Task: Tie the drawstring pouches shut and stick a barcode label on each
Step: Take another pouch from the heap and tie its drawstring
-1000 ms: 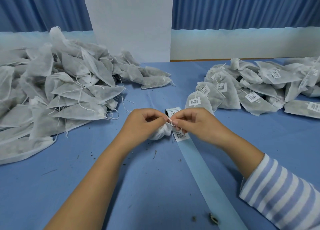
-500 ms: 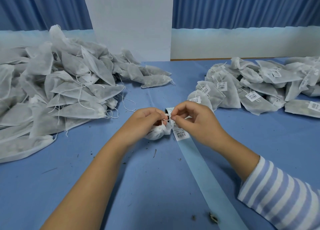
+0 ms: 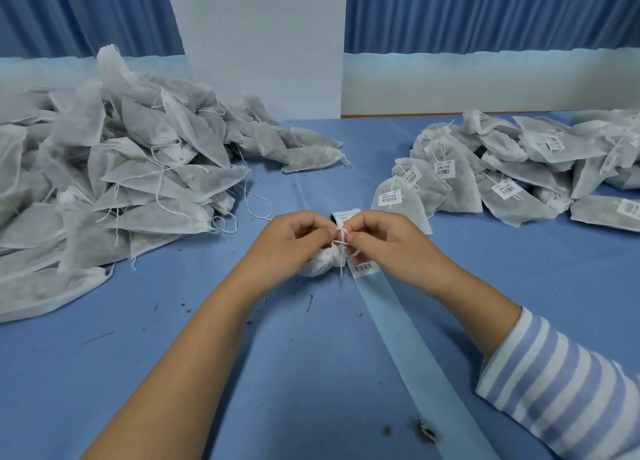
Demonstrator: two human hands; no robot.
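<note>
Before blue curtains [image 3: 485,12] lies our blue table [image 3: 311,373]. Our left hand [image 3: 294,241] and right hand [image 3: 388,241] pinch the drawstring [image 3: 341,232] of the bunched white pouch [image 3: 320,264].

White pouches [image 3: 121,168], blue table [image 3: 173,373] — blue-and-white striped sleeve [image 3: 561,387]

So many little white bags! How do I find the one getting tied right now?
Start at the blue table, between the unlabelled heap on the left and the labelled heap on the right. There the left hand and right hand meet over a pale blue strip. The pouch is bunched under them, the only one apart from both heaps, its string pinched by both.
</note>
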